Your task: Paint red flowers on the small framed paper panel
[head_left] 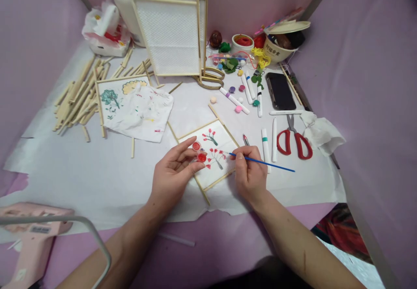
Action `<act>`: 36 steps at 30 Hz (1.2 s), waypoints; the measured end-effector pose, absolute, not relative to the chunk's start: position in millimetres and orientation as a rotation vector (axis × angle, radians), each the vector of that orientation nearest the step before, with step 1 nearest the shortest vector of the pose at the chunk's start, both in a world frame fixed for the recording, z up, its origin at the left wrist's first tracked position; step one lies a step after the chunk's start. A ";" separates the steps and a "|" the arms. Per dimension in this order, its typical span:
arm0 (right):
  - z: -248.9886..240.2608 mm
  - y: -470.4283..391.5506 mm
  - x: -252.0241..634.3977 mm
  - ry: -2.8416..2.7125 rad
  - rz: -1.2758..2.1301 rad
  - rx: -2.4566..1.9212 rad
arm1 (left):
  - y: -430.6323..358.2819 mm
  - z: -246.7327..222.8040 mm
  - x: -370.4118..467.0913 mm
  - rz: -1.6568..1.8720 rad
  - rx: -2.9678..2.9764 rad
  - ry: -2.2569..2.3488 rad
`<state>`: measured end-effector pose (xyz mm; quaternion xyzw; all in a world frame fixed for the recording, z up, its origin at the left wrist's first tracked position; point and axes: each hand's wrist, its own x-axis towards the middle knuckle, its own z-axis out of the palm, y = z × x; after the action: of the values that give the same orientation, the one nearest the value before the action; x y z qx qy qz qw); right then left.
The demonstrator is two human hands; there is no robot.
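Between the thumb and fingers of my left hand (174, 169) is a small paint pot (202, 157) of red paint, its round lid (196, 146) flipped open. My right hand (250, 171) grips a thin blue paintbrush (270, 164), its tip pointing left over the painting. Under both hands lies a white panel (208, 180) framed with thin wooden sticks. Two painted sprigs with red blossoms and dark green stems show on it. The brush tip is close to the red blossoms of the lower sprig; whether it touches the surface I cannot tell.
A stick-framed lantern (172, 37) stands at the back. Wooden sticks (81, 97) and a painted panel (110, 102) under crumpled tissue (146, 111) lie left. Markers (234, 101), a phone (280, 91) and red-handled scissors (295, 141) lie right. A pink glue gun (32, 237) sits front left.
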<state>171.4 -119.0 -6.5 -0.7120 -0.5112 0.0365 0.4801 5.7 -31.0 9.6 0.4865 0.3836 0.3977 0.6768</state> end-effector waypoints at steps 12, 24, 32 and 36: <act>-6.7 -117.7 172.3 -1.272 0.091 -1.745 | -31.4 8.7 5.8 0.891 1.097 0.885; -7.5 -118.3 171.9 -1.277 0.091 -1.747 | -31.5 9.5 6.2 0.891 1.099 0.897; -7.3 -118.7 172.0 -1.272 0.083 -1.723 | -31.0 9.5 6.3 0.901 1.122 0.885; -7.1 -118.8 172.4 -1.285 0.087 -1.732 | -30.8 9.5 5.9 0.897 1.126 0.891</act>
<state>172.4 -118.8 -7.1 -0.7075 -0.5247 0.0355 0.4721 5.9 -30.8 9.5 0.4983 0.3942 0.3967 0.6625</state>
